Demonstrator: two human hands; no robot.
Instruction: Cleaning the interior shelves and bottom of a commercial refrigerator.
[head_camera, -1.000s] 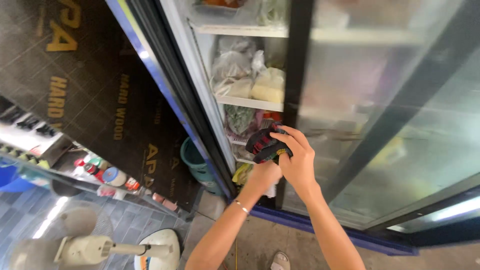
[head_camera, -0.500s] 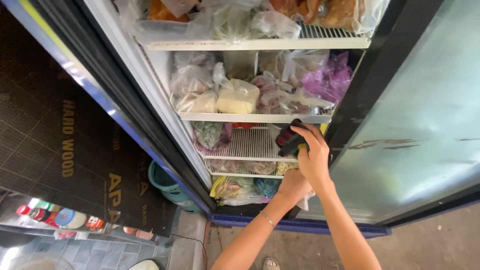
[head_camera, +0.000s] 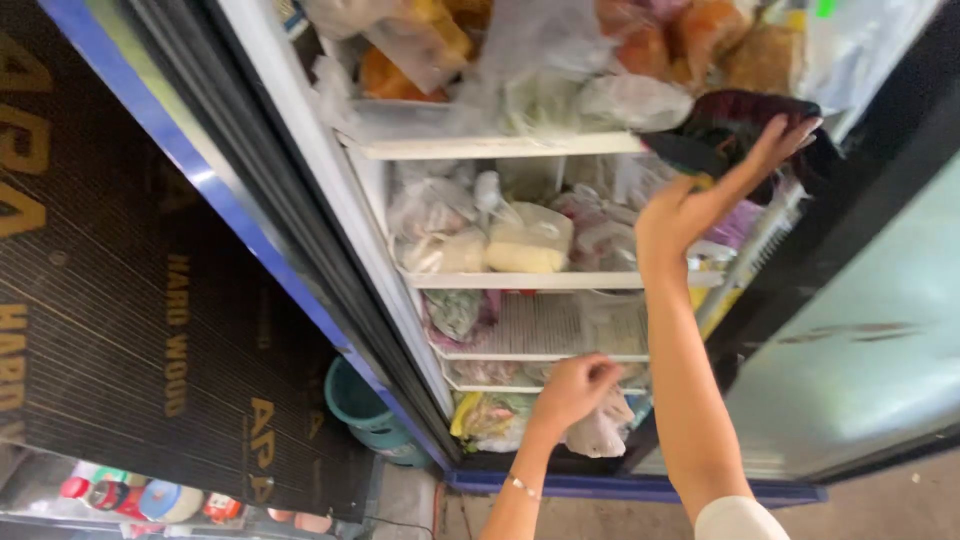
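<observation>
Glass-doored and packed with bagged food, an upright display fridge stands open beside a dark printed panel, with a teal plastic bucket on the floor by its lower left corner. At the right end of the upper white shelf, the right hand presses a dark maroon and green bundle in plastic wrap, fingers spread flat against it rather than curled around. The left hand hangs loosely closed, holding nothing, before the lower wire shelf. Judging by this, the bundle is being stowed on the upper shelf; seating it calls for a push deeper among the clear bags so it does not slide off the edge.
</observation>
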